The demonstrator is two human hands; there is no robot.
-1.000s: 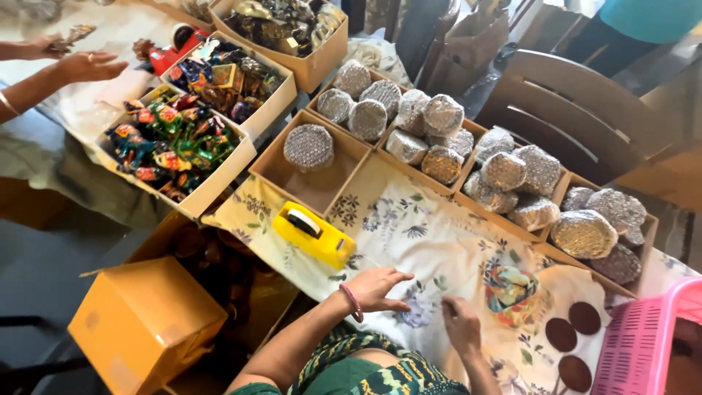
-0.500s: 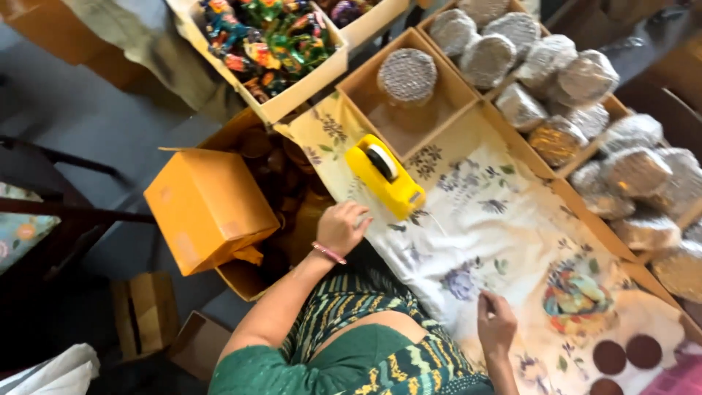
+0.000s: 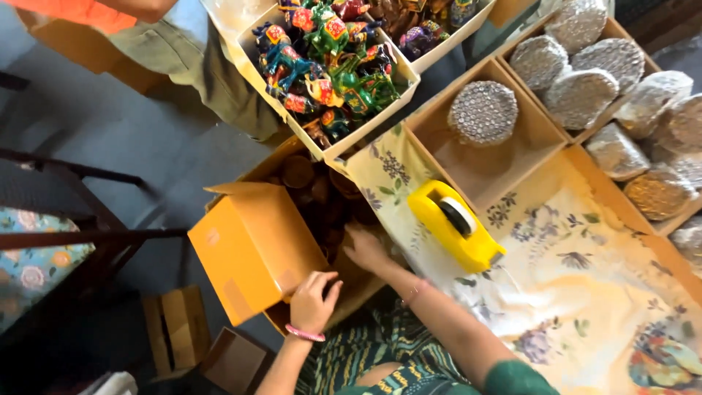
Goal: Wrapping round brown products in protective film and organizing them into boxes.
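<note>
My left hand [image 3: 314, 300], with a pink bangle on the wrist, grips the lower edge of the orange flap [image 3: 252, 245] of an open cardboard box [image 3: 292, 157] that sits below the table's edge. My right hand [image 3: 365, 250] reaches over the table edge into that box. Its fingers are spread and rest by the dark brown round pieces [image 3: 314, 186] inside, holding nothing that I can see. A yellow tape dispenser [image 3: 455, 224] lies on the floral cloth [image 3: 585, 292] just right of my right forearm.
A cardboard tray of bright painted animal figurines [image 3: 329, 66] stands behind the box. One foil-wrapped disc [image 3: 482, 113] lies in a brown tray, with several more wrapped discs [image 3: 585, 80] at right. Another person in khaki trousers [image 3: 197, 66] stands at upper left. Small cartons [image 3: 175, 329] lie on the floor.
My view has swung left and down toward the orange box. My left hand left the table edge and took the flap; my right hand moved off the cloth into the box.
</note>
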